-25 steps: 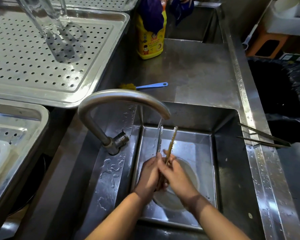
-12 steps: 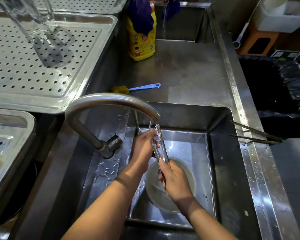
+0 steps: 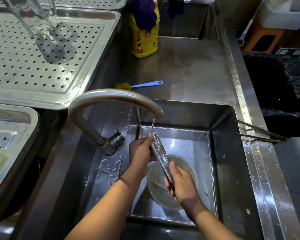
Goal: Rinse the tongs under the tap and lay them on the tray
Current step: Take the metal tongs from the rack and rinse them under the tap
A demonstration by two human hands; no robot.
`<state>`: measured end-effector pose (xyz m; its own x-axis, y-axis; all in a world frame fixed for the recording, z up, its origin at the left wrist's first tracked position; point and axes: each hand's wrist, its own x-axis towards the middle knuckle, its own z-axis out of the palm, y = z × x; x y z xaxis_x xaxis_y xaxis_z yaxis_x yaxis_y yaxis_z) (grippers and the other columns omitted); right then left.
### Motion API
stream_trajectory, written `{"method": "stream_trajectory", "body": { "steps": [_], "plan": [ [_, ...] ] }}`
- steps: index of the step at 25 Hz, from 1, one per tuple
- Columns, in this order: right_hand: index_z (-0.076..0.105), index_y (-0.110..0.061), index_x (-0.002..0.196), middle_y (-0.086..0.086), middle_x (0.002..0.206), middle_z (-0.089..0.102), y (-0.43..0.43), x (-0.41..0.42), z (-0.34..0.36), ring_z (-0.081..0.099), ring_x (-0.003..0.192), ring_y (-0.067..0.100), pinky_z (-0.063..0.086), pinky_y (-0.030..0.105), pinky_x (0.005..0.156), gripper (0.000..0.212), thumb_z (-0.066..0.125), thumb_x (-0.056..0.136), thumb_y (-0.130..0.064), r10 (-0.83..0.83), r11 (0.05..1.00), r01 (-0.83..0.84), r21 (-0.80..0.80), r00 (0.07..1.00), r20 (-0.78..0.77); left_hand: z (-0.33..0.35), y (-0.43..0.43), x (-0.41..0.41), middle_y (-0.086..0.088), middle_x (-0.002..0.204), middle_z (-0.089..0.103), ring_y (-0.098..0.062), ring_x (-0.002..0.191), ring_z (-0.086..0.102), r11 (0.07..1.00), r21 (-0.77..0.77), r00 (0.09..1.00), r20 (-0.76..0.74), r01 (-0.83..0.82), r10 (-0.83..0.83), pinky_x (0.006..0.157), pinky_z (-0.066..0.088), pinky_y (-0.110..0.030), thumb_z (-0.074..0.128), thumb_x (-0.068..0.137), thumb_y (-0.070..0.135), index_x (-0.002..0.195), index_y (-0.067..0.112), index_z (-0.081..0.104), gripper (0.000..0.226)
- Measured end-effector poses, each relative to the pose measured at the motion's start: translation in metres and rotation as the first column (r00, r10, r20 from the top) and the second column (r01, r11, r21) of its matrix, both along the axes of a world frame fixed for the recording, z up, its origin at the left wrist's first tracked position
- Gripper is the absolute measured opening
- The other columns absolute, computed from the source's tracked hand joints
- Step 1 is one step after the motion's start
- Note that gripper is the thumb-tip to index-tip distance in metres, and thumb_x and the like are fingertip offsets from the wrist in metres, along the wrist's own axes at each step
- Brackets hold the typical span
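Metal tongs [image 3: 160, 156] slant across the sink, their tip under the thin water stream from the curved tap [image 3: 114, 99]. My right hand [image 3: 182, 184] grips the lower handle end. My left hand [image 3: 141, 153] pinches the upper tip end with its fingers. A perforated steel tray [image 3: 87, 78] lies at the upper left, with a clear glass jug upside down on it.
A white bowl [image 3: 156, 187] sits in the sink basin [image 3: 213, 163] under my hands. Second tongs [image 3: 260, 134] rest on the right rim. A yellow detergent bottle [image 3: 144, 38] and a blue-handled brush [image 3: 140, 85] stand behind the sink. Another tray [image 3: 24, 135] is at left, a black bin bag [image 3: 282, 94] at right.
My hands separated along the tongs: the left went up to the tip under the stream, the right stayed at the handle end. The tongs now appear closed rather than spread.
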<state>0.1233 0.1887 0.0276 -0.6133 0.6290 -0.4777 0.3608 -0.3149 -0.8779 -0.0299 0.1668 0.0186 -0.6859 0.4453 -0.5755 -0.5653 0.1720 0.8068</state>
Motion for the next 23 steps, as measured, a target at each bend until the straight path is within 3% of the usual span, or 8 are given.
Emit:
{"method": "stream_trajectory", "body": {
  "steps": [3, 5, 7, 10, 12, 15, 19, 23],
  "plan": [
    [0.055, -0.014, 0.066, 0.004, 0.054, 0.050, -0.0002, 0.0036, 0.0052, 0.038, 0.038, 0.010, 0.031, 0.017, 0.037, 0.053, 0.042, 0.082, -0.062, -0.017, 0.998, 0.017, -0.064, 1.000, 0.004, 0.0026, -0.0028, -0.0040, -0.023, 0.082, 0.072, -0.034, 0.077, 0.070, 0.996, 0.038, 0.996, 0.045, 0.075, -0.077, 0.054, 0.061, -0.035, 0.055, 0.093, 0.002, 0.082, 0.010, 0.074, 0.024],
    [0.055, -0.012, 0.069, 0.006, 0.056, 0.051, -0.0010, 0.0043, 0.0078, 0.038, 0.039, 0.012, 0.030, 0.019, 0.037, 0.053, 0.042, 0.082, -0.062, -0.022, 0.997, 0.022, -0.077, 1.000, 0.003, 0.0033, -0.0022, -0.0032, -0.028, 0.087, 0.070, -0.034, 0.076, 0.068, 0.993, 0.031, 0.993, 0.034, 0.113, -0.114, 0.051, 0.059, -0.033, 0.050, 0.093, -0.002, 0.089, 0.006, 0.069, 0.021],
    [0.055, -0.011, 0.071, 0.008, 0.059, 0.051, -0.0017, 0.0039, 0.0099, 0.038, 0.039, 0.014, 0.029, 0.021, 0.036, 0.053, 0.042, 0.082, -0.061, -0.023, 0.996, 0.023, -0.089, 1.000, 0.003, 0.0053, 0.0006, 0.0010, -0.031, 0.081, 0.069, -0.029, 0.062, 0.067, 0.993, -0.010, 0.992, -0.030, 0.119, -0.120, 0.046, 0.057, -0.033, 0.052, 0.098, 0.010, 0.077, 0.009, 0.068, 0.025],
    [0.056, -0.012, 0.073, 0.006, 0.059, 0.053, -0.0009, 0.0052, 0.0103, 0.039, 0.040, 0.015, 0.029, 0.024, 0.037, 0.054, 0.043, 0.082, -0.063, -0.022, 0.995, 0.022, -0.096, 1.000, 0.003, 0.0068, 0.0031, 0.0007, -0.019, 0.061, 0.067, -0.023, 0.044, 0.062, 0.996, -0.052, 0.994, -0.072, 0.073, -0.077, 0.040, 0.051, -0.029, 0.058, 0.098, 0.025, 0.058, 0.014, 0.065, 0.042],
    [0.057, -0.011, 0.074, 0.003, 0.058, 0.055, -0.0002, 0.0076, 0.0083, 0.041, 0.040, 0.014, 0.031, 0.025, 0.037, 0.057, 0.043, 0.082, -0.065, -0.040, 0.994, 0.042, -0.097, 0.999, 0.018, 0.0072, 0.0017, -0.0011, -0.021, 0.071, 0.069, -0.022, 0.048, 0.064, 0.992, -0.012, 0.990, -0.053, 0.128, -0.128, 0.042, 0.051, -0.027, 0.055, 0.098, 0.015, 0.068, 0.012, 0.069, 0.033],
    [0.060, -0.009, 0.079, 0.001, 0.056, 0.057, 0.0010, 0.0089, 0.0047, 0.042, 0.041, 0.012, 0.033, 0.023, 0.037, 0.062, 0.043, 0.080, -0.069, -0.070, 0.990, 0.074, -0.118, 0.997, 0.043, 0.0075, 0.0012, -0.0016, -0.028, 0.090, 0.068, -0.031, 0.073, 0.067, 0.980, 0.047, 0.981, 0.009, 0.192, -0.193, 0.051, 0.057, -0.030, 0.047, 0.094, -0.002, 0.089, 0.007, 0.067, 0.022],
    [0.063, -0.003, 0.082, 0.004, 0.057, 0.060, 0.0024, 0.0038, 0.0013, 0.045, 0.041, 0.015, 0.035, 0.023, 0.039, 0.076, 0.044, 0.075, -0.076, -0.084, 0.983, 0.092, -0.156, 0.995, 0.062, 0.0073, 0.0058, 0.0006, -0.033, 0.088, 0.067, -0.030, 0.064, 0.065, 0.996, 0.010, 0.996, 0.011, 0.086, -0.086, 0.047, 0.055, -0.029, 0.050, 0.096, 0.009, 0.083, 0.006, 0.067, 0.021],
    [0.068, -0.010, 0.080, 0.008, 0.059, 0.061, 0.0032, 0.0019, 0.0026, 0.046, 0.041, 0.016, 0.035, 0.022, 0.039, 0.072, 0.043, 0.077, -0.078, -0.104, 0.969, 0.115, -0.217, 0.993, 0.062, 0.0071, 0.0060, -0.0031, -0.028, 0.092, 0.067, -0.026, 0.059, 0.066, 0.993, 0.041, 0.991, 0.071, 0.113, -0.116, 0.048, 0.054, -0.028, 0.053, 0.095, 0.008, 0.089, 0.007, 0.068, 0.017]
  ]
}}
